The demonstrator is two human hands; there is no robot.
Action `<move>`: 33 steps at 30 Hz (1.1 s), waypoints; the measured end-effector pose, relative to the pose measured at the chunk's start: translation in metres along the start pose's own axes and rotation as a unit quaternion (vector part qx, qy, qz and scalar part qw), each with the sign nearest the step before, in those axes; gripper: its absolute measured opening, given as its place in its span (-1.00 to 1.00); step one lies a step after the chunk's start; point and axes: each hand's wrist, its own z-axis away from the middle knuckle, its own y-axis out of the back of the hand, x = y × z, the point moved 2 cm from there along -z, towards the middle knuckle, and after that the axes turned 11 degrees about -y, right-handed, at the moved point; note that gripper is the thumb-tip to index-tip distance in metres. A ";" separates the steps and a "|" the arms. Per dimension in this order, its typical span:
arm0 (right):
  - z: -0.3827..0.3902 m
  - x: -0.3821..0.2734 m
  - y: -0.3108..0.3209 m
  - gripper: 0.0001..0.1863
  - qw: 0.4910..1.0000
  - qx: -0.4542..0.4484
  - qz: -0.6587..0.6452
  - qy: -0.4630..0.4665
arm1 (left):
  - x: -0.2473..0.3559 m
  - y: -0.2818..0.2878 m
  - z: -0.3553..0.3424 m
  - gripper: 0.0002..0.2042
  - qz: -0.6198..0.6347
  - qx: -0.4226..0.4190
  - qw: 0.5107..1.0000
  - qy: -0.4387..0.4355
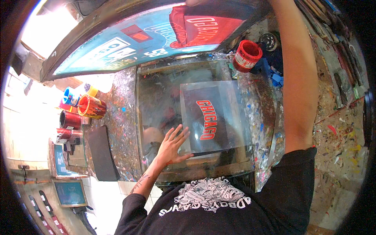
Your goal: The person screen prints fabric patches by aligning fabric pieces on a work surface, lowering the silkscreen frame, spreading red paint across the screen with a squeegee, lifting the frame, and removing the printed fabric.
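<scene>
My left hand lies open with fingers spread on the glass plate; its fingertips reach the left edge of a clear sheet. That sheet lies over a dark panel bearing red lettering with a pale outline. Beyond the glass, a screen printing frame stands raised and tilted, its mesh blue with white designs and a red ink area. My right arm stretches up along the right side. At the top edge, a small part of my right hand shows, closed on the frame's rim; the rest is cut off.
An open red ink tub stands right of the glass near blue scraps. Several ink containers crowd the left side. A dark flat board lies on the paint-spattered table. A small framed screen stands lower left.
</scene>
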 end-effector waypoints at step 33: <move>0.025 -0.010 0.000 -0.07 0.999 0.023 0.039 0.024 | 0.074 0.025 -0.135 -0.61 0.528 0.045 0.848 0.007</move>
